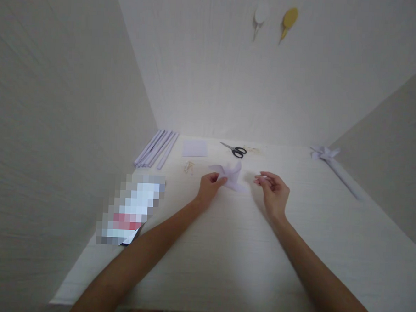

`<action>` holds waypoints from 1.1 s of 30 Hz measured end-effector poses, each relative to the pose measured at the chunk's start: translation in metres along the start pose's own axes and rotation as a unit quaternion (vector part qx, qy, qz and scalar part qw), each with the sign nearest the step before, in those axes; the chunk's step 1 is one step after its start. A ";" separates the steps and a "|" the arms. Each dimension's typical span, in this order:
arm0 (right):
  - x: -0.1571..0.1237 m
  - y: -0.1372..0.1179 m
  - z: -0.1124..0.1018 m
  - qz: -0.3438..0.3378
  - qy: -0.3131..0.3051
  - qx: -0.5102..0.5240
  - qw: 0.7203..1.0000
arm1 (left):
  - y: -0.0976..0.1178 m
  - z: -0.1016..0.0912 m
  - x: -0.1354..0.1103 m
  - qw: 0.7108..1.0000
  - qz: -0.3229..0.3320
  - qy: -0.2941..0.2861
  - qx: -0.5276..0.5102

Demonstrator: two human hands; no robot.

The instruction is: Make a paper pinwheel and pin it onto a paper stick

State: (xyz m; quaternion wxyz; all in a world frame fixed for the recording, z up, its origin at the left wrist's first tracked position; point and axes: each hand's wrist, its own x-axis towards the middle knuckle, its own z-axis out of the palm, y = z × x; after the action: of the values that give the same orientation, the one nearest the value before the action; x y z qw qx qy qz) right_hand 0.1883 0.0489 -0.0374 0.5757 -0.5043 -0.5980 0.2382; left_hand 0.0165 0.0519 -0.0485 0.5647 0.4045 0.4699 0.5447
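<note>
On the near left of the worktop (203,271), a device with a pixelated screen (140,203) is placed beside the left forearm. Around the middle, a folded paper pinwheel (232,175) is held at its left side by the left hand (210,187), between thumb and fingers. To its right, apart from it, the right hand (274,191) is kept narrow, fingertips gathered; whether something small is pinched there cannot be told. Farther, small thin pieces (188,167), pale paper tubes (156,148), a pinwheel on a stick (341,173), a square sheet (195,148) and black-handled scissors (236,151) are laid. On the back wall, two hooks (290,18) are fixed.
</note>
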 end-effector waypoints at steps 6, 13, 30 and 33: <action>-0.024 -0.008 0.016 -0.045 0.004 0.023 0.999 | 0.004 0.004 -0.006 0.995 0.029 0.049 0.085; -0.025 -0.013 0.020 -0.097 -0.023 -0.032 0.994 | 0.004 0.007 -0.008 0.989 0.039 0.014 0.142; -0.024 -0.009 0.020 -0.107 -0.023 -0.123 0.986 | 0.002 0.008 -0.008 0.989 0.026 -0.013 0.145; -0.023 -0.009 0.020 -0.103 -0.027 -0.119 0.987 | 0.003 0.009 -0.008 0.989 0.022 -0.013 0.146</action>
State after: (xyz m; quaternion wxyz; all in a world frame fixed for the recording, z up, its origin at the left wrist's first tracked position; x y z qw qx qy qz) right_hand 0.1628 0.0310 -0.0442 0.5167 -0.4981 -0.6861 0.1190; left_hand 0.0246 0.0447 -0.0431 0.4940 0.4998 0.5277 0.4772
